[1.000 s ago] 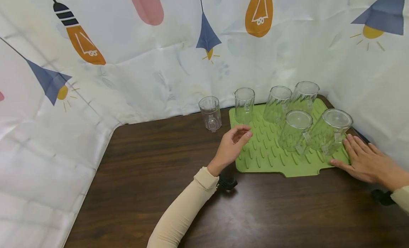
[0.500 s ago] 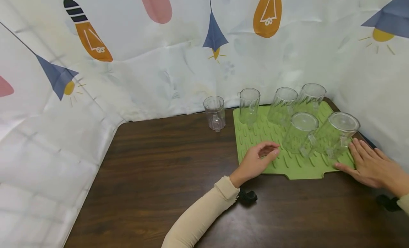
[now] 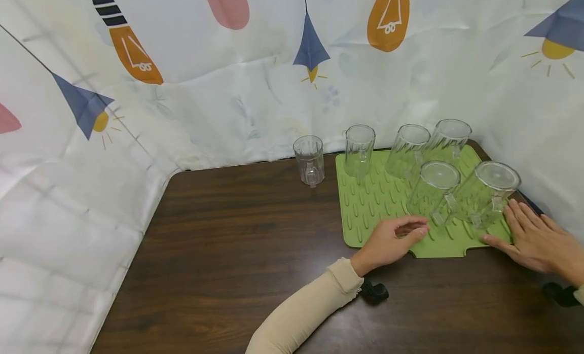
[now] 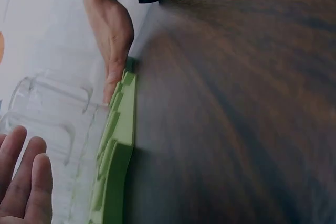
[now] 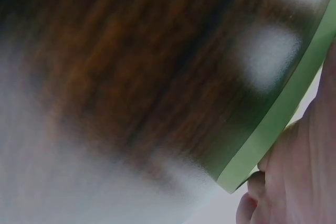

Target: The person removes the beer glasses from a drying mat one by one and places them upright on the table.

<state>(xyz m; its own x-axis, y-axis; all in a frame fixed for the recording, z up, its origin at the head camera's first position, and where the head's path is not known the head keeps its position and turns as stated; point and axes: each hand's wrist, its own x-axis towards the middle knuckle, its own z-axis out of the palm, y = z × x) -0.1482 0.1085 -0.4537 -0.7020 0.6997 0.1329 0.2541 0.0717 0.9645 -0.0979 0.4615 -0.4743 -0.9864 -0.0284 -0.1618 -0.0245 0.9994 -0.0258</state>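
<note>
Several clear glass mugs stand on a green ridged drying mat (image 3: 365,212) in the head view. My left hand (image 3: 394,237) hovers at the mat's front edge with fingers loosely curved and nothing in them, close to a front mug (image 3: 433,189). In the left wrist view its fingers (image 4: 29,182) appear beside mug handles (image 4: 68,129). My right hand (image 3: 538,237) lies with fingers straight on the mat's front right corner, next to the right-hand mug (image 3: 490,191). The right wrist view shows that hand (image 5: 304,166) against the mat's green edge (image 5: 273,124).
Left of the mat, another glass mug (image 3: 310,161) stands on the dark wooden table (image 3: 237,232). Three mugs, one of them this mug (image 3: 359,151), line the mat's back. A printed white cloth (image 3: 219,110) hangs behind the table and along both sides.
My left hand has moved right and toward the mat's front edge, from near the back left mug to the front mugs. The right hand stays at the mat's corner; the head view has shifted slightly.
</note>
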